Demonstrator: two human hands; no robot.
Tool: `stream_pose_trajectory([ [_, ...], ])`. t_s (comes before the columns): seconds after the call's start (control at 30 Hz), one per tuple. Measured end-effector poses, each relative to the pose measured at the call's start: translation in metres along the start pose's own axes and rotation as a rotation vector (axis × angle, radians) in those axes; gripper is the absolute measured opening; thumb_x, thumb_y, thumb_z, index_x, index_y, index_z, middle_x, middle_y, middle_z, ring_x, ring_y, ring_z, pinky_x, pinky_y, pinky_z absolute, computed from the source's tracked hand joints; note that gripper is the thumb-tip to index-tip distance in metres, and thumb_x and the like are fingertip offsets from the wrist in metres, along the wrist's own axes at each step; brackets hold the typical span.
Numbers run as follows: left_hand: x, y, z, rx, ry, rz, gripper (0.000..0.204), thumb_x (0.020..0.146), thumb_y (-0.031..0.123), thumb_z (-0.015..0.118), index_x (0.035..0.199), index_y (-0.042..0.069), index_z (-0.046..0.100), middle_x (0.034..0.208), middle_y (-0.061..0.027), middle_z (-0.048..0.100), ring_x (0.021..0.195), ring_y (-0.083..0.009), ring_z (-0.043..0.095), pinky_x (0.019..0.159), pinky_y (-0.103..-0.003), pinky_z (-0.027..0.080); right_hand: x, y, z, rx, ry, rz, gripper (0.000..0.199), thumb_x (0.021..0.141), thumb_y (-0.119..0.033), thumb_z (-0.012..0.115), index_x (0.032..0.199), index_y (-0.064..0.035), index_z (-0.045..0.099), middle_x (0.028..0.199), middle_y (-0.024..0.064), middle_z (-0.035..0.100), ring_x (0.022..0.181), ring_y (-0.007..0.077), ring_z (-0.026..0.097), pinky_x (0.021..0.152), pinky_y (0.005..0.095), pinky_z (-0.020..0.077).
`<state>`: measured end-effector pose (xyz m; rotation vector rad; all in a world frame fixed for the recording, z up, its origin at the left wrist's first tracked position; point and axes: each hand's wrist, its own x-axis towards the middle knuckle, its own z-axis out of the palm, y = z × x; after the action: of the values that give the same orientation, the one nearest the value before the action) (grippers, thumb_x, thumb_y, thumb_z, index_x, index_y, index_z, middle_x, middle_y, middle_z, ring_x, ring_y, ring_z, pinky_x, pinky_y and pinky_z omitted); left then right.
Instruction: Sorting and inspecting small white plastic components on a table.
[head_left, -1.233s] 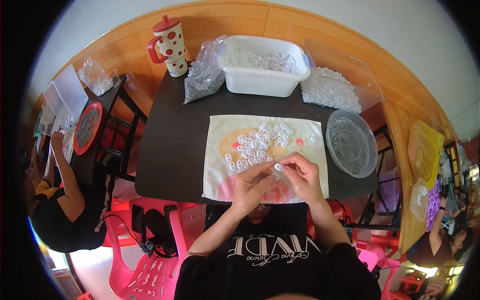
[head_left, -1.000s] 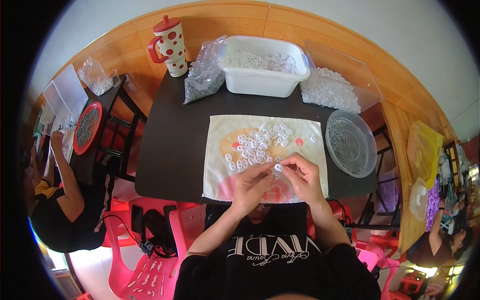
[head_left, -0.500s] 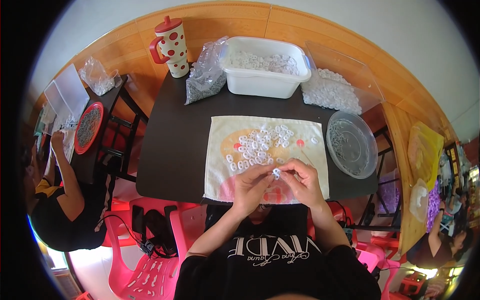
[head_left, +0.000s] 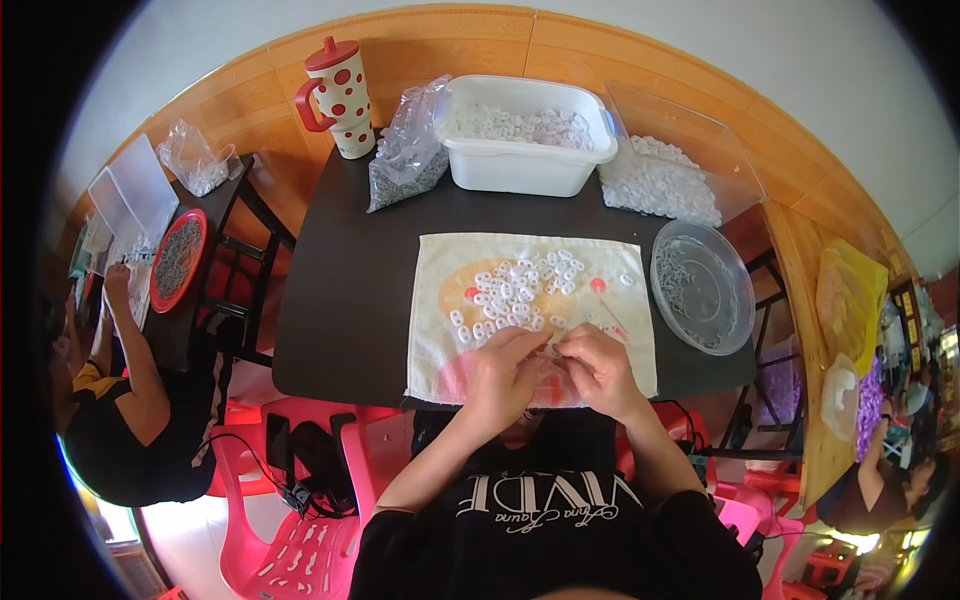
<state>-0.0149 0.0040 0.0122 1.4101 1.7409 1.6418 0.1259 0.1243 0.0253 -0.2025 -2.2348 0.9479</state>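
Note:
Over the near half of a cream patterned towel (head_left: 440, 350), my left hand (head_left: 503, 372) and my right hand (head_left: 598, 368) meet with fingers closed. Their fingertips pinch a small white plastic piece, now mostly hidden by the fingers; half a second ago it showed as a two-holed oval. Just beyond the hands, a loose heap of white two-holed plastic pieces (head_left: 515, 285) is spread on the towel. One more white piece (head_left: 626, 280) lies apart on the right.
Along the back stand a spotted tumbler (head_left: 342, 105), a bag of small grey parts (head_left: 405, 175), a white tub (head_left: 525, 170) and a clear box of white pieces (head_left: 660, 185). A round clear bowl (head_left: 735, 300) sits right. A person (head_left: 135, 400) works at the left table.
My fingertips have closed further around the white piece, so it no longer shows plainly. My right hand has curled in and dropped slightly. The heap looks the same.

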Motion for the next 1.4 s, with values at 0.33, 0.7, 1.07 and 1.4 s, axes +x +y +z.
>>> stream_pose_trajectory([
  [0.33, -0.001, -0.003, 0.006, 0.225, -0.066, 0.181, 0.026, 0.077, -0.009, 0.062, 0.101, -0.003, 0.068, 0.090, -0.0170, 0.066, 0.084, -0.0361, 0.063, 0.072, -0.041, 0.052, -0.009, 0.006, 0.000, -0.216, -0.090, -0.098, 0.020, 0.071, 0.006, 0.065, 0.089, -0.0023, 0.067, 0.086, 0.0068, 0.062, 0.081, 0.0279, 0.061, 0.066, 0.0367, 0.0500],
  [0.7, -0.001, 0.000, 0.006, 0.291, -0.081, 0.210, 0.022, 0.073, -0.012, 0.060, 0.091, -0.002, 0.067, 0.083, -0.0149, 0.066, 0.077, -0.0356, 0.062, 0.067, -0.042, 0.052, -0.011, 0.007, -0.003, -0.132, -0.087, -0.031, 0.028, 0.065, 0.015, 0.058, 0.088, 0.0009, 0.065, 0.087, 0.0117, 0.064, 0.077, 0.0298, 0.064, 0.067, 0.0360, 0.0503],
  [1.07, 0.001, 0.001, 0.003, 0.283, -0.092, 0.263, 0.018, 0.075, -0.010, 0.065, 0.090, -0.002, 0.068, 0.086, -0.0136, 0.067, 0.079, -0.0332, 0.063, 0.068, -0.039, 0.053, -0.013, 0.009, -0.003, -0.107, -0.044, -0.039, 0.032, 0.064, 0.018, 0.059, 0.092, 0.0021, 0.063, 0.086, 0.0134, 0.065, 0.077, 0.0310, 0.064, 0.068, 0.0365, 0.0511],
  [1.4, 0.002, 0.001, 0.004, 0.272, -0.106, 0.188, 0.020, 0.075, -0.008, 0.065, 0.094, -0.001, 0.067, 0.086, -0.0150, 0.066, 0.081, -0.0358, 0.061, 0.071, -0.041, 0.051, -0.012, 0.009, -0.003, -0.075, -0.047, -0.009, 0.031, 0.065, 0.017, 0.057, 0.092, 0.0023, 0.063, 0.086, 0.0137, 0.064, 0.077, 0.0315, 0.064, 0.068, 0.0367, 0.0503],
])
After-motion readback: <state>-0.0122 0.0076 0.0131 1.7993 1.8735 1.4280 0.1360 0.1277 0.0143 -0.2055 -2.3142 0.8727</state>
